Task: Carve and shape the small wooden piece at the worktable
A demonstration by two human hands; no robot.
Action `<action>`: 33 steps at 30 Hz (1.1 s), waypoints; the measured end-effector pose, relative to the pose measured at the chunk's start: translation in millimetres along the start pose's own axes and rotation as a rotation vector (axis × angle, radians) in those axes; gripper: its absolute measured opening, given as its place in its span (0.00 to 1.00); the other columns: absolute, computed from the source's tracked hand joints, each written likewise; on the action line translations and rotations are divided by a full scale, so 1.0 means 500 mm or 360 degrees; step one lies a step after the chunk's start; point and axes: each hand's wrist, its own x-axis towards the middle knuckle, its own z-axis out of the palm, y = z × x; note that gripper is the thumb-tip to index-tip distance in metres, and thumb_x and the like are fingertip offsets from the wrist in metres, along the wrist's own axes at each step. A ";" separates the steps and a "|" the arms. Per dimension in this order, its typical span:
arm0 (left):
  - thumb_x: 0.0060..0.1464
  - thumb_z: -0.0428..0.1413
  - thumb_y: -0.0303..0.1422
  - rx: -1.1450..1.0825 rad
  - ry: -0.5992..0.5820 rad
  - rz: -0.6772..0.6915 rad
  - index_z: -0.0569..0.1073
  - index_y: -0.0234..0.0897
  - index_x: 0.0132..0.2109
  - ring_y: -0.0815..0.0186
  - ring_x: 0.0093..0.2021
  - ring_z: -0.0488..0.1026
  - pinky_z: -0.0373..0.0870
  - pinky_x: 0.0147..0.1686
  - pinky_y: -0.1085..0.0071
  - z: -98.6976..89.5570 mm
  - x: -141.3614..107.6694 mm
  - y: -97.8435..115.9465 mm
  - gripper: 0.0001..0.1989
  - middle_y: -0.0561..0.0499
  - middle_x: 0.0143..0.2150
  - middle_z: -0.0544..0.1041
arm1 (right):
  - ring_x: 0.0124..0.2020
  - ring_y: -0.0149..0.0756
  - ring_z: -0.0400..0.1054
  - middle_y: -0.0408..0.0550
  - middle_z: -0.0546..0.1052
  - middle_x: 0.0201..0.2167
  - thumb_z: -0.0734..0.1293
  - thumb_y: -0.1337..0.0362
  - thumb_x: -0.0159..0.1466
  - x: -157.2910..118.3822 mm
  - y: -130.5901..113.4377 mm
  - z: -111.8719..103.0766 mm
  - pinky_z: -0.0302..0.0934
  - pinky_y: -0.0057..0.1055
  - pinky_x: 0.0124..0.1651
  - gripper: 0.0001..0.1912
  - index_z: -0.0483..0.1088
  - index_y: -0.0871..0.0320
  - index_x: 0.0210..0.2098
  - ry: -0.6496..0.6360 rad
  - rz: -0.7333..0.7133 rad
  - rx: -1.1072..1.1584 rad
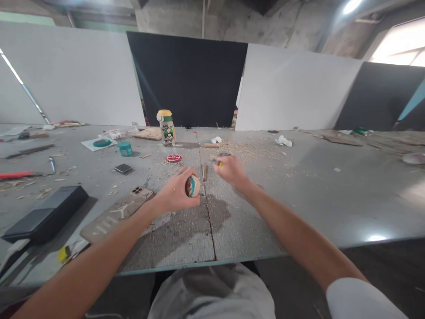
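My left hand (pixel 177 191) is wrapped round a small rounded wooden piece (pixel 192 186), pale at its edge with teal and reddish paint on the near face. To its right, my right hand (pixel 230 170) is closed on a thin tool with a yellow part (pixel 220 164); motion blur and the fingers hide its exact kind. Between the two hands, a short brown stick-like piece (pixel 205 172) lies on the table along the seam. The hands are apart, and the tool does not touch the wooden piece.
Wood shavings (pixel 245 148) litter the grey table (pixel 299 199). A yellow-lidded bottle (pixel 168 128), a red round lid (pixel 173 158) and a teal jar (pixel 125 149) stand beyond my hands. At left lie a phone (pixel 116 212), a black box (pixel 46 212) and a red-handled tool (pixel 16 175).
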 end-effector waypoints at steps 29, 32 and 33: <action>0.43 0.58 0.60 0.0359 -0.0043 -0.0399 0.65 0.40 0.53 0.52 0.43 0.73 0.68 0.40 0.60 0.010 0.016 -0.062 0.37 0.40 0.51 0.69 | 0.32 0.37 0.69 0.53 0.77 0.32 0.54 0.58 0.67 0.015 0.041 0.030 0.54 0.29 0.31 0.18 0.71 0.60 0.37 -0.0113 0.0304 0.0234; 0.44 0.58 0.59 0.0428 -0.0114 -0.0453 0.65 0.41 0.55 0.50 0.46 0.73 0.68 0.45 0.58 0.009 0.019 -0.086 0.37 0.40 0.53 0.68 | 0.33 0.38 0.71 0.56 0.77 0.38 0.59 0.59 0.64 0.020 0.075 0.039 0.56 0.28 0.30 0.17 0.66 0.62 0.48 -0.0222 0.0426 0.0280; 0.43 0.58 0.59 0.0425 -0.0134 -0.0457 0.64 0.41 0.55 0.49 0.48 0.73 0.68 0.46 0.57 0.009 0.020 -0.090 0.38 0.40 0.53 0.68 | 0.34 0.38 0.71 0.57 0.77 0.40 0.61 0.61 0.62 0.018 0.085 0.043 0.58 0.28 0.30 0.19 0.64 0.63 0.50 -0.0265 0.0444 0.0283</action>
